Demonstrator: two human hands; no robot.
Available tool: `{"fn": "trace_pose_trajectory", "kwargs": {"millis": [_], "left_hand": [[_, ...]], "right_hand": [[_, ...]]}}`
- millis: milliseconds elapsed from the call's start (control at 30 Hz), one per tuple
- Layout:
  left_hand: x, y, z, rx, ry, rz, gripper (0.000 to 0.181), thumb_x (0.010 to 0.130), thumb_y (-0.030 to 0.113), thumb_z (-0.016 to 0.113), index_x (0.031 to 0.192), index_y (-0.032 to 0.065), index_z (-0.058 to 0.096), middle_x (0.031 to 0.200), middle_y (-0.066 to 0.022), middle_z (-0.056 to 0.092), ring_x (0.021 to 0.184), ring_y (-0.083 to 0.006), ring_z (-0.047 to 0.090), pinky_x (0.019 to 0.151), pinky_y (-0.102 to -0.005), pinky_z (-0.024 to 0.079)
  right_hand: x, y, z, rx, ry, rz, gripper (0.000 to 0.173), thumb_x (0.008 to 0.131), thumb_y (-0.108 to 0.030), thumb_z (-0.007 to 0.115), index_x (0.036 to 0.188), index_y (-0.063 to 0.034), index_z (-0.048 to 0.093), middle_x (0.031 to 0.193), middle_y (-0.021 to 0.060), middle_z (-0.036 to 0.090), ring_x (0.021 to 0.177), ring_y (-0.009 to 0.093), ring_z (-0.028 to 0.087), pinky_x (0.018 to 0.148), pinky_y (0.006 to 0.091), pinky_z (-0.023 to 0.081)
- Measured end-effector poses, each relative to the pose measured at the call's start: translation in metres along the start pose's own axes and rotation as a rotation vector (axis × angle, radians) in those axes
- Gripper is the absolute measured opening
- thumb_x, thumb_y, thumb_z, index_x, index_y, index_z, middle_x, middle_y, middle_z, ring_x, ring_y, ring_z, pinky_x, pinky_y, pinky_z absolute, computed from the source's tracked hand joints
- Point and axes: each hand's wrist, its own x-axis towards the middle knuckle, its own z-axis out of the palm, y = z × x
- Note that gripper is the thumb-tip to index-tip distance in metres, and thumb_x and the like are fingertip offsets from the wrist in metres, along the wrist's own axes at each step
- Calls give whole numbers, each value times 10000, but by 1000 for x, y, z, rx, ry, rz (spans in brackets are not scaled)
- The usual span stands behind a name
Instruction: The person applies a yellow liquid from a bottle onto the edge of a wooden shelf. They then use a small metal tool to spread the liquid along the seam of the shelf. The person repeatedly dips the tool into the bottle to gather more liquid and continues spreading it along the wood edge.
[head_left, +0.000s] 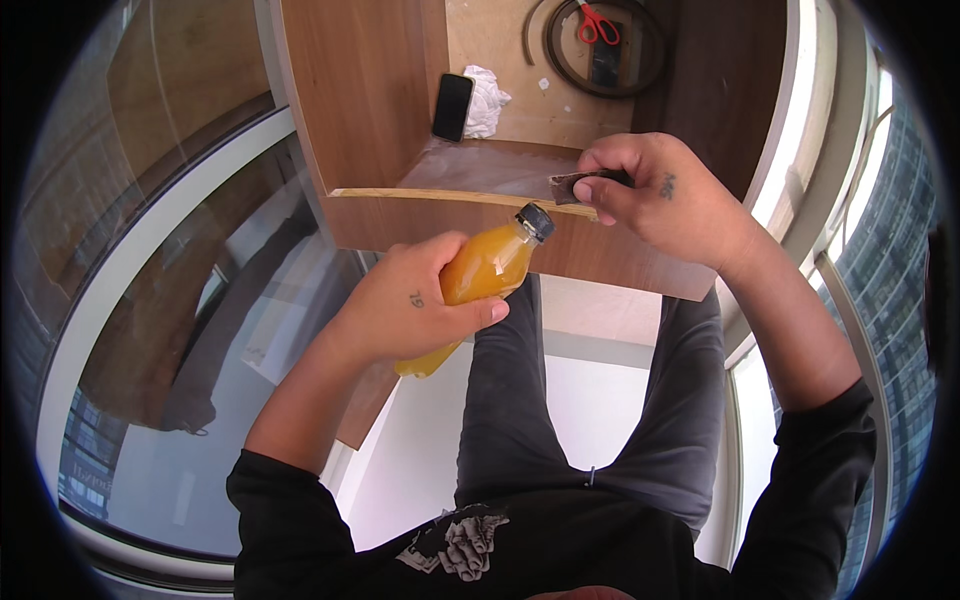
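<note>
My left hand (409, 300) is wrapped around a clear plastic bottle (487, 266) of orange-yellow liquid. Its black cap (535, 221) is on, and the bottle tilts up to the right. Between the thumb and fingers of my right hand (660, 195) is a small dark folded piece, possibly sandpaper (568, 187). That piece is over the pale, bare front edge (450, 196) of a brown wood-grain panel (420, 225), just above the cap. I cannot tell whether it touches the edge.
Inside the wooden cabinet (367, 90) lie a black smartphone (453, 107), crumpled white tissue (486, 101), a coil of brown edge strip (551, 45) and red-handled scissors (598, 26). A glass pane (225, 450) borders the left; windows (885, 225) line the right. My legs are below the panel.
</note>
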Motion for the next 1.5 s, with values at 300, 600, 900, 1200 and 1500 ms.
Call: {"fn": "trace_pose_trajectory", "kwargs": {"millis": [300,600,900,1200,1500], "left_hand": [[0,10,-4,55,-8,-37,421,849,358,793,1060,18,661,797,-139,702,716,-246,701,700,-358,534],[2,9,-9,7,-45,-100,500,855,402,797,1139,10,672,873,-76,702,787,-156,668,749,-300,522],[3,9,-9,23,-33,-118,518,850,433,812,1123,12,685,872,-73,705,786,-153,669,746,-298,522],[4,9,-9,-13,-40,-113,505,847,424,812,1108,9,687,866,-76,701,783,-154,667,740,-296,521],[6,10,-10,-7,-53,-111,485,849,399,809,1109,9,686,864,-71,697,781,-149,660,741,-296,519]], "right_hand": [[4,2,5,-26,-22,-102,146,1002,-93,644,975,47,678,720,35,595,687,108,567,689,279,494],[6,-6,2,-86,-51,-6,174,968,-118,643,1034,3,748,895,194,718,833,305,702,827,383,546],[6,-8,2,-129,-64,14,175,977,-120,637,1042,-6,754,892,186,728,830,296,712,835,381,555],[6,-4,1,-126,-52,-13,177,975,-118,641,1056,-10,755,904,189,729,847,295,715,845,380,552],[6,-5,2,-104,-59,18,174,972,-122,645,1041,-3,752,878,184,726,822,292,707,830,379,549]]}}
